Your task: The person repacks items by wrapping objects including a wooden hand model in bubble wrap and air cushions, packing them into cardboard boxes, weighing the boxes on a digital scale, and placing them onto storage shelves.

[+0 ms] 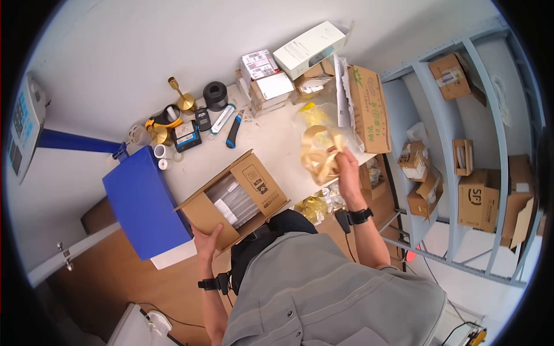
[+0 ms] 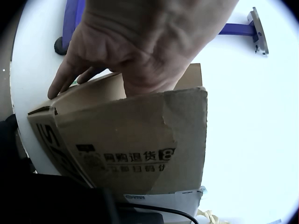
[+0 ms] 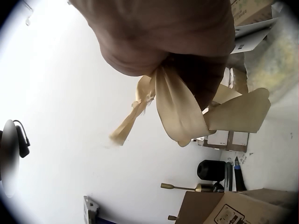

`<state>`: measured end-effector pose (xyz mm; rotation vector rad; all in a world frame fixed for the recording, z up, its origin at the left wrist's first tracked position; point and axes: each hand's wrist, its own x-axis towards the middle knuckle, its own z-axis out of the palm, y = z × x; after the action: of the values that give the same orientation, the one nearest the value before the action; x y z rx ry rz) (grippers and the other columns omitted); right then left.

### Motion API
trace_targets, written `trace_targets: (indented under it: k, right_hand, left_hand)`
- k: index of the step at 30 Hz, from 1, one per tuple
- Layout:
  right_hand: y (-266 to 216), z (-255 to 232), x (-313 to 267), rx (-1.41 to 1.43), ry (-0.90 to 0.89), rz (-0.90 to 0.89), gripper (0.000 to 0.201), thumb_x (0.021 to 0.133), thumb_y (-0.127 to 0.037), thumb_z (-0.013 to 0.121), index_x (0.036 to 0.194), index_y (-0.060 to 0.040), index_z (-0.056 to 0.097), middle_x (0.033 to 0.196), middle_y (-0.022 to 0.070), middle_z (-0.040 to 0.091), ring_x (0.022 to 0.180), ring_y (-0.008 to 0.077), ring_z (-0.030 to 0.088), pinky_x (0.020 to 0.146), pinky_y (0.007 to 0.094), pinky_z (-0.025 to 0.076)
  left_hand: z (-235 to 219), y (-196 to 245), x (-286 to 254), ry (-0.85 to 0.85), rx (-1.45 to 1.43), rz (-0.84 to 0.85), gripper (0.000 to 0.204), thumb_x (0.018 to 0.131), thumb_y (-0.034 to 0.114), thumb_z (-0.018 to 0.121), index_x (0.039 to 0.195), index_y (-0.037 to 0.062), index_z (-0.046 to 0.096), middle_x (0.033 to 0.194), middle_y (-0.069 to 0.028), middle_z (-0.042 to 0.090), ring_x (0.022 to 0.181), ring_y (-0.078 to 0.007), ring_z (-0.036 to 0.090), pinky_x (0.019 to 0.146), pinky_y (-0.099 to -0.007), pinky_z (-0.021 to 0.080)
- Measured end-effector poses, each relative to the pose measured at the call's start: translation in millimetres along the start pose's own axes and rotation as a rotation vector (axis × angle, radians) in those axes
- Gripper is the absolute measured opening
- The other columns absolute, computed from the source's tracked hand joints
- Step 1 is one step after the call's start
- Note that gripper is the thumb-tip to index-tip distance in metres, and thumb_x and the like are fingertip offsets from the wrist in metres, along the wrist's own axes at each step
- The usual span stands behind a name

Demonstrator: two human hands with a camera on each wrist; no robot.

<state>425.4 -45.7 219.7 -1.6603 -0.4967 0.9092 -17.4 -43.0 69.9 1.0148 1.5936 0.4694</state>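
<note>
the cream strips (image 1: 318,151) hang in loose loops from my right hand (image 1: 347,173), clasped by its curled fingers over the table (image 1: 276,153), forearm stretched forward. my left hand (image 1: 206,242) grips the edge of the open cardboard box (image 1: 209,220), its forearm also reaching forward.

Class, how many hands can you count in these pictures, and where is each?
2. The left hand grips the open cardboard box; the right hand holds the pale yellow strips, to the box's right.
</note>
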Motion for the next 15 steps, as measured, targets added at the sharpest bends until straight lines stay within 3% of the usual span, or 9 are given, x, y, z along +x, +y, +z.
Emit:
trace_targets:
  k: [2, 4, 6, 8, 10, 12, 13, 15]
  right_hand:
    - [37.7, 8.5, -7.4, 0.005, -0.023, 0.088, 0.027, 0.099, -0.011, 0.048, 0.111, -0.0017, 0.070, 0.100, 0.0005, 0.068, 0.088, 0.0091, 0.061, 0.080, 0.0244, 0.049]
    - [54.7, 18.4, -23.2, 0.001, -0.032, 0.140, 0.030, 0.099, -0.010, 0.048, 0.118, 0.0002, 0.069, 0.102, 0.0012, 0.069, 0.090, 0.0091, 0.062, 0.083, 0.0236, 0.048]
    - [61.2, 25.7, -40.0, 0.038, -0.028, 0.189, 0.034, 0.098, -0.009, 0.048, 0.124, 0.0012, 0.067, 0.105, 0.0020, 0.069, 0.092, 0.0091, 0.062, 0.083, 0.0238, 0.049]
    - [69.0, 25.8, -49.5, 0.068, 0.006, 0.177, 0.034, 0.099, -0.010, 0.047, 0.124, 0.0007, 0.068, 0.108, 0.0029, 0.070, 0.095, 0.0085, 0.063, 0.085, 0.0242, 0.049]
    - [68.3, 25.0, -47.0, 0.010, 0.046, 0.172, 0.034, 0.100, -0.008, 0.044, 0.124, 0.0004, 0.067, 0.109, 0.0042, 0.070, 0.095, 0.0097, 0.064, 0.082, 0.0249, 0.051]
    - [62.3, 29.3, -37.1, 0.132, 0.076, 0.097, 0.035, 0.098, -0.006, 0.045, 0.123, 0.0011, 0.067, 0.109, 0.0042, 0.071, 0.098, 0.0121, 0.065, 0.087, 0.0278, 0.053]
    - [63.5, 28.7, -27.5, 0.154, 0.088, 0.048, 0.034, 0.097, -0.003, 0.045, 0.124, -0.0004, 0.066, 0.106, 0.0043, 0.071, 0.093, 0.0113, 0.065, 0.079, 0.0262, 0.054]
    - [57.6, 25.9, -9.0, 0.146, 0.056, 0.050, 0.034, 0.097, -0.003, 0.045, 0.123, -0.0011, 0.067, 0.106, 0.0045, 0.071, 0.092, 0.0111, 0.066, 0.077, 0.0260, 0.054]
  left_hand:
    - [0.3, -3.9, 13.1, 0.031, 0.103, 0.056, 0.087, 0.081, 0.019, 0.088, 0.148, -0.0018, 0.036, 0.138, -0.0176, 0.056, 0.128, -0.0278, 0.055, 0.108, -0.0394, 0.046]
    - [-3.3, 5.7, 11.6, -0.032, -0.203, 0.012, 0.086, 0.081, 0.017, 0.088, 0.148, -0.0008, 0.037, 0.136, -0.0180, 0.057, 0.127, -0.0280, 0.056, 0.108, -0.0383, 0.046]
    - [-2.5, 11.2, 7.6, 0.015, -0.178, 0.028, 0.086, 0.080, 0.022, 0.088, 0.147, -0.0016, 0.040, 0.135, -0.0197, 0.060, 0.125, -0.0309, 0.059, 0.108, -0.0389, 0.046]
    - [-1.0, 18.8, 7.4, 0.060, -0.149, 0.051, 0.086, 0.080, 0.027, 0.088, 0.146, -0.0024, 0.042, 0.134, -0.0213, 0.062, 0.124, -0.0337, 0.062, 0.107, -0.0394, 0.047]
    - [1.1, 24.7, 8.9, 0.190, 0.054, 0.157, 0.087, 0.079, 0.027, 0.087, 0.149, 0.0017, 0.041, 0.135, -0.0221, 0.063, 0.125, -0.0357, 0.062, 0.107, -0.0407, 0.047]
    - [0.7, 29.7, 12.2, 0.204, 0.092, 0.134, 0.088, 0.080, 0.027, 0.086, 0.151, 0.0036, 0.040, 0.135, -0.0217, 0.063, 0.126, -0.0353, 0.061, 0.107, -0.0408, 0.047]
    - [0.5, 32.6, 13.7, 0.218, 0.131, 0.114, 0.089, 0.080, 0.027, 0.085, 0.153, 0.0055, 0.038, 0.135, -0.0213, 0.064, 0.127, -0.0348, 0.061, 0.107, -0.0409, 0.047]
    - [1.6, 36.5, 15.5, 0.236, 0.140, 0.090, 0.090, 0.080, 0.028, 0.085, 0.154, 0.0061, 0.038, 0.135, -0.0220, 0.063, 0.127, -0.0359, 0.061, 0.107, -0.0413, 0.046]
